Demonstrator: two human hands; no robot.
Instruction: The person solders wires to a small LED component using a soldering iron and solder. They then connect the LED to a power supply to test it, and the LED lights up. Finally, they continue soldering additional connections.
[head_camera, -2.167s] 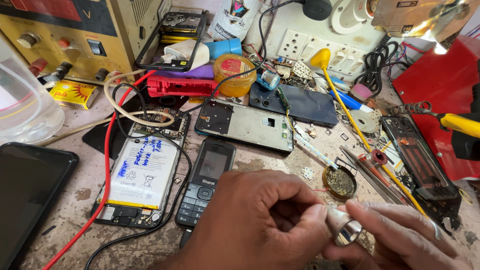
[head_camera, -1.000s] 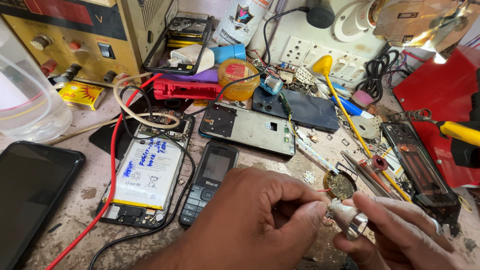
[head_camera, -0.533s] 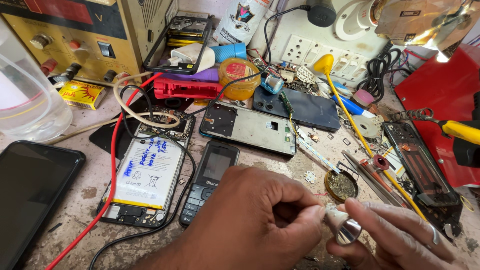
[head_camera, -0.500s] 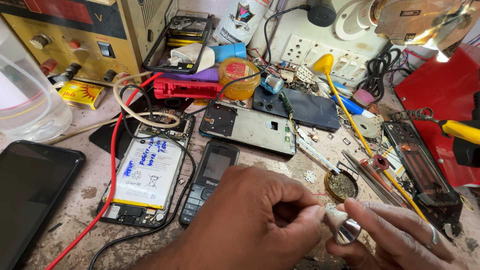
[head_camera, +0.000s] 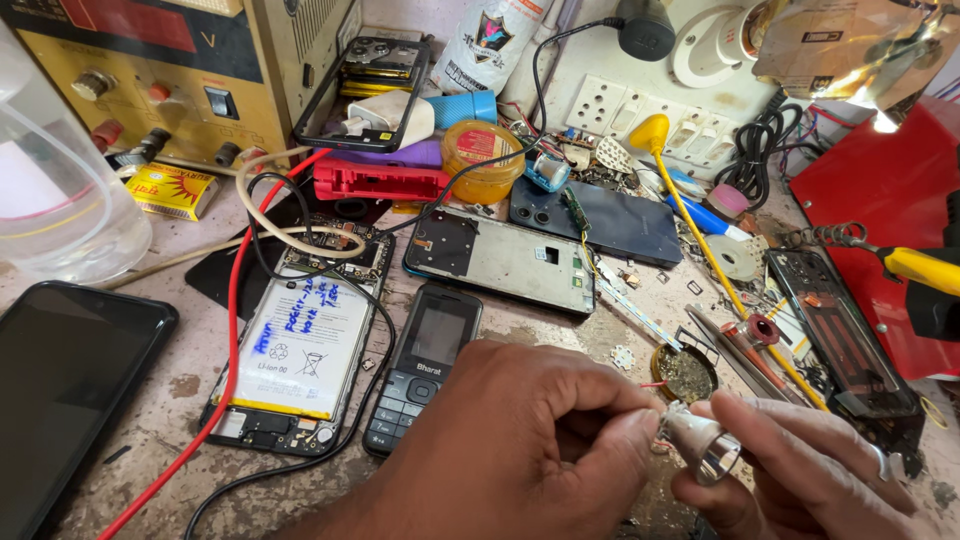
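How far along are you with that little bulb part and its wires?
Done: nothing visibly finished. In hand: the right hand holds a small clear bulb-like part; the left hand pinches at its end, where a thin red wire shows. Left: the opened phone with its battery lies untouched.
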